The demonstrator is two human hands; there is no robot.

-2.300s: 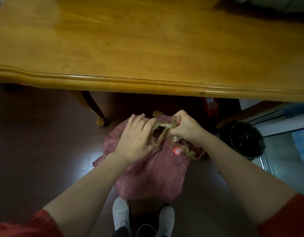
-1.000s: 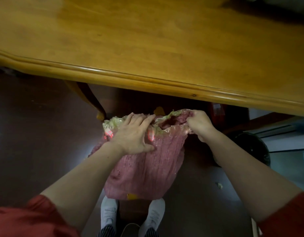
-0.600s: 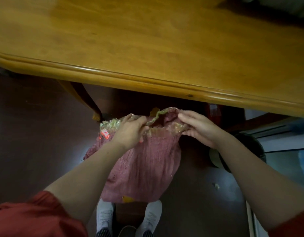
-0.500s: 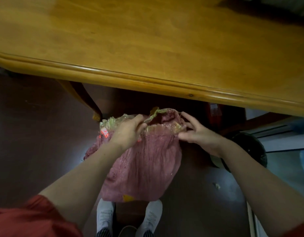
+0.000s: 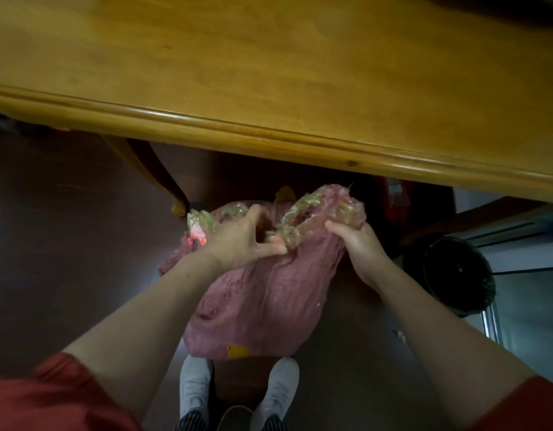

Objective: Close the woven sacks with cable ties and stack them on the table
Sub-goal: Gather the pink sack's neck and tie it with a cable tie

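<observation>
A pink woven sack (image 5: pixel 269 300) stands on the dark floor in front of the wooden table (image 5: pixel 269 73), just below its front edge. The sack's mouth is open, with a crinkled clear plastic liner (image 5: pixel 303 213) showing at the rim. My left hand (image 5: pixel 241 241) grips the left side of the rim, thumb pinching the gathered fabric. My right hand (image 5: pixel 359 244) grips the right side of the rim, fingers curled round the bunched liner and fabric. No cable tie shows in the frame.
A curved table leg (image 5: pixel 157 175) stands behind the sack on the left. A black-lined bin (image 5: pixel 455 275) sits on the floor to the right, beside a glass door track. My white shoes (image 5: pixel 238 396) are right under the sack. A red object (image 5: pixel 393 197) lies under the table.
My right hand has gone from open fingers beside the rim to a full grip on the sack's right side. The left hand has bunched the rim inward.
</observation>
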